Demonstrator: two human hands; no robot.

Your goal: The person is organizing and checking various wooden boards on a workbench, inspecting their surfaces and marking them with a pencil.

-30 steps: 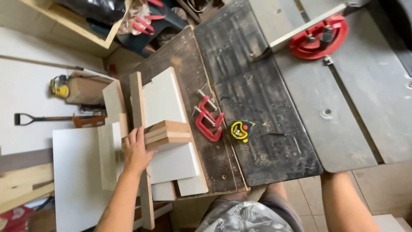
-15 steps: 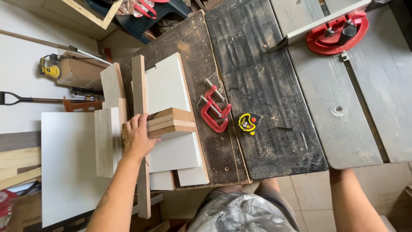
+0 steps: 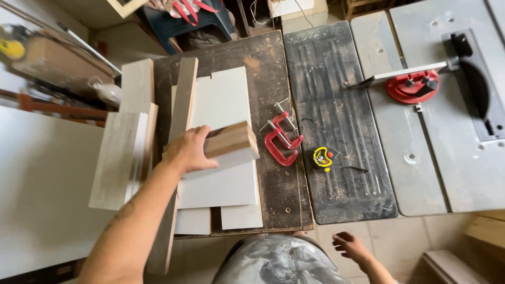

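Observation:
My left hand (image 3: 190,151) grips a small stack of short wooden boards (image 3: 234,143), lifted a little above the white panels (image 3: 221,105) that lie on the dark worn workbench (image 3: 271,63). A long narrow wooden strip (image 3: 181,105) runs under my wrist. My right hand (image 3: 350,248) hangs low by my side below the bench edge, fingers loosely apart and holding nothing. Two red C-clamps (image 3: 283,138) and a yellow tape measure (image 3: 322,158) lie just right of the boards.
Pale wooden planks (image 3: 123,152) lean at the bench's left over a large white sheet (image 3: 42,194). A black ribbed mat (image 3: 336,115) adjoins a grey table saw top (image 3: 447,142) with a red push device (image 3: 413,87) and fence. Clutter sits at the back.
My left hand has closed over the stack of short boards and raised it slightly. The view has shifted right and nearer. My right hand has come into sight below the bench.

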